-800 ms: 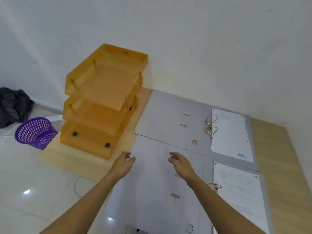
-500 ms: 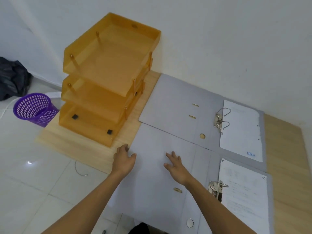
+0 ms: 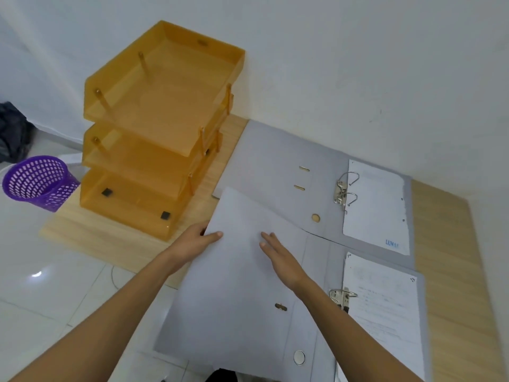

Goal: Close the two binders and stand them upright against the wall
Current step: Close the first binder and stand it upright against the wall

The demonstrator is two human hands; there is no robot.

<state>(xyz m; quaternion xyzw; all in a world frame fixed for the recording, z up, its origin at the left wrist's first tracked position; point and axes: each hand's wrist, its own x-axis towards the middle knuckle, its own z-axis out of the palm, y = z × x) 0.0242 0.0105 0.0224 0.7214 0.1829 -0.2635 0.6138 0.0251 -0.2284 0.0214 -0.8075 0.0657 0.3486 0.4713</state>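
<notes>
The white wall (image 3: pixel 358 64) rises behind a pale wooden desk (image 3: pixel 454 299) that carries everything. An orange three-tier letter tray (image 3: pixel 159 128) fills the desk's far left corner, against the wall. Beside it, along the far edge, the far binder (image 3: pixel 281 166) lies open and flat, its ring mechanism (image 3: pixel 343 193) upright and a white sheet (image 3: pixel 374 208) on its right half. The near binder (image 3: pixel 242 312) lies along the near edge, also open, with its own rings and papers (image 3: pixel 385 321) at the right, and its left cover overhangs the desk's near left edge.

That left cover is coming up: its far left corner is raised and overlaps the far binder. The left hand (image 3: pixel 192 241) has its grip closed on that cover's left edge, thumb on top and fingers curled beneath. The right hand (image 3: pixel 281 257) lies flat and open on the cover's inner face, holding nothing.

The step in hand looks like closing the near binder, only just begun. The next move would call for swinging the cover up and over the rings to the right, the right hand clearing out of its path, before standing the binder against the wall.
</notes>
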